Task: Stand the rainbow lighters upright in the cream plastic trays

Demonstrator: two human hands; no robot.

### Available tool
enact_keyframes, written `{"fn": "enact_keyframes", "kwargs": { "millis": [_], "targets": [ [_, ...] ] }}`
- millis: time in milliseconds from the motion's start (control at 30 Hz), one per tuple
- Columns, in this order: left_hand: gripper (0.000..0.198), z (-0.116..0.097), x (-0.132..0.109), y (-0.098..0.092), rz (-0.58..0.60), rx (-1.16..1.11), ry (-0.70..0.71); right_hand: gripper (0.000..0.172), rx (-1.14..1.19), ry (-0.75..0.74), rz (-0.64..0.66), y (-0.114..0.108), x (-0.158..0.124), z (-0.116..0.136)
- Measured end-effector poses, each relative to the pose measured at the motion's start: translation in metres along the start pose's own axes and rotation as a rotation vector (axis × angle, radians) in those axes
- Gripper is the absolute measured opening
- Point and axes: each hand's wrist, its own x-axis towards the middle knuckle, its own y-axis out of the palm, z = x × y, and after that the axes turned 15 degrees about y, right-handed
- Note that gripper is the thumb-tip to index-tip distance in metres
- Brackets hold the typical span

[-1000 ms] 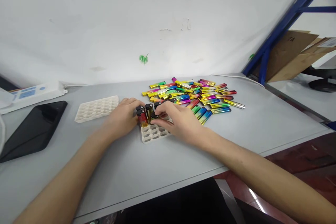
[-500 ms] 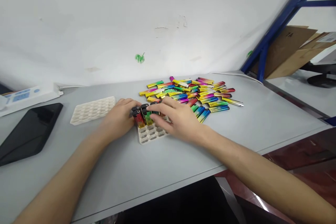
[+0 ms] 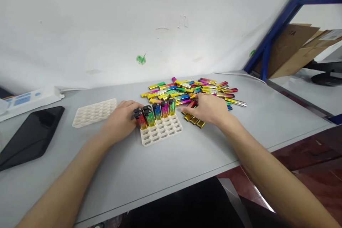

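A white honeycomb tray [image 3: 162, 136] lies on the table with several black-topped lighters standing in it, among them a green one [image 3: 150, 118] and a purple one [image 3: 165, 109]. My left hand [image 3: 121, 119] curls round the tray's left end, beside the red lighter [image 3: 141, 121]; its fingertips are partly hidden behind the lighters. My right hand [image 3: 211, 107] is over the near edge of a heap of shiny rainbow-coloured lighter casings [image 3: 181, 97]. Its thumb and forefinger are apart, with a red casing [image 3: 192, 104] between them. Gold casing ends [image 3: 194, 120] show below this hand.
A second white tray [image 3: 93, 113] lies to the left. Farther left are a black phone-like slab [image 3: 32, 137] and a white device with blue markings [image 3: 29, 99]. The wall runs behind the table. A blue frame [image 3: 267, 53] and cardboard boxes [image 3: 291, 50] stand at the right.
My right hand has left the lighters in the tray and moved right to the heap of casings. The back-row lighters are now uncovered. My left hand stays by the tray.
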Motion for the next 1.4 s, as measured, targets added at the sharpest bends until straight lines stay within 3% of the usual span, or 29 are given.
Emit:
{"fn": "enact_keyframes", "kwargs": {
  "millis": [133,233,400,500,633,733,767,833,1000,1133,1300,1400],
  "targets": [
    [0.034,0.0,0.001,0.0,-0.002,-0.003,-0.001,0.071,0.034,0.017,0.043,0.001,0.0,0.001],
    [0.034,0.0,0.001,0.0,0.002,-0.001,-0.011,0.066,0.123,0.038,-0.019,0.003,0.003,-0.001],
    [0.034,0.002,0.0,0.001,-0.012,0.002,0.016,0.039,0.616,-0.058,-0.066,0.005,0.009,-0.004],
    [0.034,0.004,0.0,0.002,-0.019,0.003,0.038,0.035,0.99,-0.124,0.01,0.006,0.012,-0.003],
    [0.035,0.004,0.001,0.001,-0.011,0.003,0.025,0.035,1.32,-0.052,0.184,0.004,0.011,0.003],
    [0.035,0.003,0.001,0.001,-0.005,0.003,0.021,0.009,1.473,0.061,0.307,-0.002,0.008,0.007],
    [0.035,0.003,0.001,0.001,-0.004,0.002,0.018,0.008,1.513,0.089,0.349,-0.003,0.007,0.008],
    [0.034,0.002,0.0,0.001,-0.006,-0.002,0.014,0.019,1.571,0.12,0.407,-0.006,0.006,0.008],
    [0.035,0.002,0.0,0.001,-0.018,0.001,0.019,0.018,1.638,0.134,0.556,-0.006,0.006,0.006],
    [0.034,0.001,0.0,0.001,-0.009,-0.013,-0.002,0.037,1.678,0.053,0.683,-0.006,0.005,0.003],
    [0.036,0.002,0.0,0.001,-0.002,-0.01,0.01,0.042,1.609,-0.008,0.822,-0.006,0.006,0.003],
    [0.038,0.003,0.0,0.002,-0.005,-0.002,0.031,0.051,1.541,0.007,0.834,-0.004,0.005,0.004]
  ]
}}
